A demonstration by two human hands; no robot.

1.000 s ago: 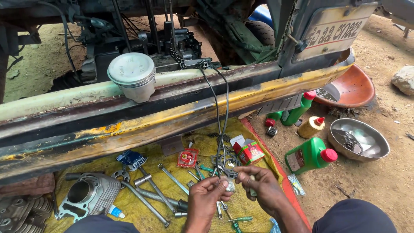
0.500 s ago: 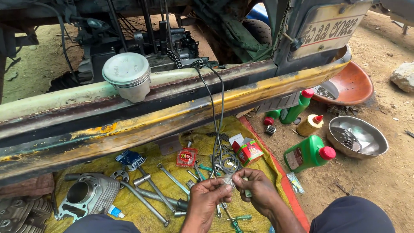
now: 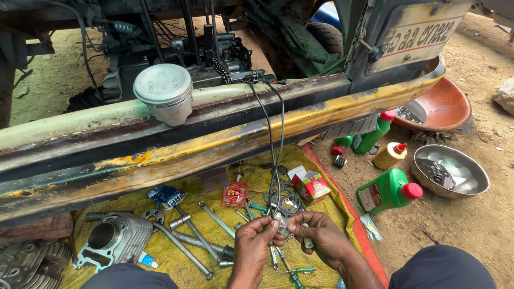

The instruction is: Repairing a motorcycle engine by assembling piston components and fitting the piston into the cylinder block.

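**Hands met over a small metal part above the yellow sheet**

Both hands came together low in the frame: the left hand [image 3: 256,243] and the right hand [image 3: 317,237] had their fingertips pinched on one small shiny metal part [image 3: 282,226] held between them, just above the yellow tarpaulin [image 3: 225,251]. What that part was, exactly, could not be made out; it looked like a fitting at the end of the thin black cables [image 3: 274,144]. Those cables hung down from the dark engine block [image 3: 209,59] over the rusty yellow-and-green metal beam [image 3: 214,139] straight to the fingers.

On top of the beam stood a silver aluminium piston [image 3: 163,96], crown up. Down on the tarpaulin, just beyond the hands, lay a round thin gasket ring [image 3: 286,203], a small red-and-green cardboard box [image 3: 311,187] and a red flat packet [image 3: 235,194]. To the left of the hands lay long steel spanners [image 3: 214,219] and a finned grey metal cylinder barrel [image 3: 115,240].

Off the sheet, on the dirt to the right, a green plastic bottle with a red cap [image 3: 388,190] lay on its side, near a steel bowl [image 3: 455,174]. Behind that sat an orange basin [image 3: 447,104].
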